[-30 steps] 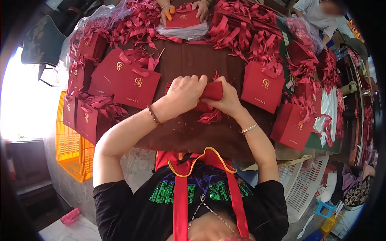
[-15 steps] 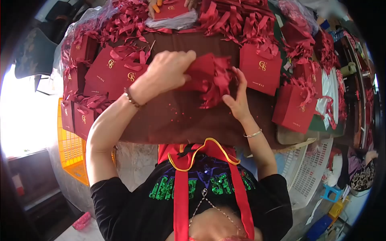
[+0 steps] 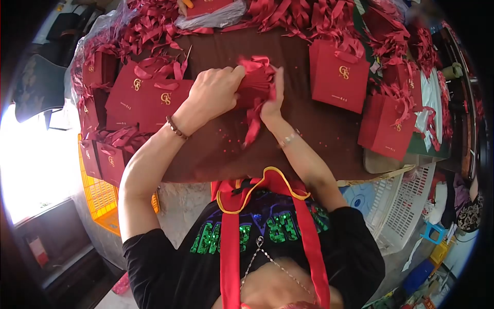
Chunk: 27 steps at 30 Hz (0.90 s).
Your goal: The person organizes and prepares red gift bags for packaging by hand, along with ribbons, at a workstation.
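Left hand (image 3: 213, 95) fisted round folded dark-red paper gift bag (image 3: 256, 85) w/ satin ribbons (image 3: 251, 129) trailing below both hands; right hand (image 3: 271, 102), fingers straight, pinches its opp. side.

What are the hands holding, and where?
A folded red bag with ribbons: the left hand grips its left end, the right hand pinches its right side.

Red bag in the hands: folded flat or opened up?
Folded flat. The red bag is squeezed thin between the left hand and right hand, no open mouth showing; its ribbon hangs loose below.
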{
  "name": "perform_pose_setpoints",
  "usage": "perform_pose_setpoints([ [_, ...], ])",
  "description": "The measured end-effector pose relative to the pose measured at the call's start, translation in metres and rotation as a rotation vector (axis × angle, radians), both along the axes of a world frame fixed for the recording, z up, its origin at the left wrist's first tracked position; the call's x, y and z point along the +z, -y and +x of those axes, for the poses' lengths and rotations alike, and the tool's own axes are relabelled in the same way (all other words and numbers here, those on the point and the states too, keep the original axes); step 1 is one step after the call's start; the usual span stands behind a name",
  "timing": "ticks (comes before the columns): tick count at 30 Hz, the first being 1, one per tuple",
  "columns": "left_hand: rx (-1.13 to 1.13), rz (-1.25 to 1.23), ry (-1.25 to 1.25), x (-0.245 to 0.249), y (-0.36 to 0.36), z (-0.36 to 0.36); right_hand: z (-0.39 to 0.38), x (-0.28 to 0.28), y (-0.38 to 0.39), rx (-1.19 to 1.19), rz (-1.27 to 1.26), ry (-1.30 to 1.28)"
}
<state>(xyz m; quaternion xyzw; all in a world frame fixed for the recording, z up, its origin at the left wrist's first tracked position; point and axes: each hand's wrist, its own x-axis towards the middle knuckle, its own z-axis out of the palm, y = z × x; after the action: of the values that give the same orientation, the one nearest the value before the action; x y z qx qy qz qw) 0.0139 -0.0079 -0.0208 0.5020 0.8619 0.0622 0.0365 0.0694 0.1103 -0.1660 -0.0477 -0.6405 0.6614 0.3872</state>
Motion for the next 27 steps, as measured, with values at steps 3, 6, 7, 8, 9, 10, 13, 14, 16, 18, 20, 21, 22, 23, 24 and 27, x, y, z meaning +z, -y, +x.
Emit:
perform_pose_setpoints([
  [3, -0.004, 0.042, -0.016, -0.002, 0.001, 0.001, -0.015, -0.042, -0.005, 0.21, -0.528, -0.033],
  [6, 0.02, 0.0, 0.01, 0.0, 0.0, 0.0, -0.005, -0.017, -0.02, 0.272, -0.335, -0.002],
  [7, 0.015, -0.008, 0.006, 0.0, 0.001, -0.001, 0.002, 0.011, -0.021, 0.336, -0.462, 0.082],
  [8, 0.028, 0.002, 0.003, -0.001, 0.003, -0.002, 0.006, 0.026, -0.024, 0.397, -0.59, 0.166],
  [9, -0.004, 0.014, -0.004, -0.003, 0.004, -0.003, 0.007, 0.031, -0.035, 0.276, -0.158, 0.119],
  [10, -0.033, 0.027, -0.011, -0.004, 0.005, -0.004, 0.018, 0.034, -0.042, 0.264, -0.244, 0.114],
  [13, -0.049, 0.038, 0.016, 0.002, 0.006, -0.016, 0.047, 0.089, -0.029, 0.075, 0.148, 0.08],
  [14, -0.001, 0.039, 0.068, 0.011, 0.007, -0.021, 0.056, 0.101, -0.025, -0.116, 0.511, 0.024],
  [16, 0.044, 0.226, 0.076, 0.031, 0.014, -0.028, 0.078, 0.107, -0.016, -0.344, 0.952, -0.131],
  [18, 0.043, 0.367, 0.076, 0.038, 0.023, -0.04, 0.1, 0.114, -0.003, 0.029, 0.911, -0.171],
  [20, 0.118, 0.477, 0.454, 0.048, 0.029, -0.037, 0.108, 0.062, 0.001, 0.054, 0.558, 0.205],
  [21, 0.107, 0.59, 0.549, 0.048, 0.03, -0.029, 0.099, 0.068, -0.001, 0.102, 0.225, 0.318],
  [22, 0.093, 0.586, 0.548, 0.049, 0.031, -0.021, 0.084, 0.075, -0.006, 0.15, -0.111, 0.417],
  [23, 0.123, 0.525, 0.528, 0.05, 0.032, -0.013, 0.076, 0.063, -0.019, 0.137, -0.117, 0.412],
  [24, 0.153, 0.462, 0.507, 0.051, 0.033, -0.006, 0.072, 0.041, -0.038, 0.298, 0.217, 0.46],
  [27, 0.196, 0.547, 0.671, 0.042, 0.041, 0.001, 0.072, 0.077, -0.042, 0.433, 0.465, 0.41],
])
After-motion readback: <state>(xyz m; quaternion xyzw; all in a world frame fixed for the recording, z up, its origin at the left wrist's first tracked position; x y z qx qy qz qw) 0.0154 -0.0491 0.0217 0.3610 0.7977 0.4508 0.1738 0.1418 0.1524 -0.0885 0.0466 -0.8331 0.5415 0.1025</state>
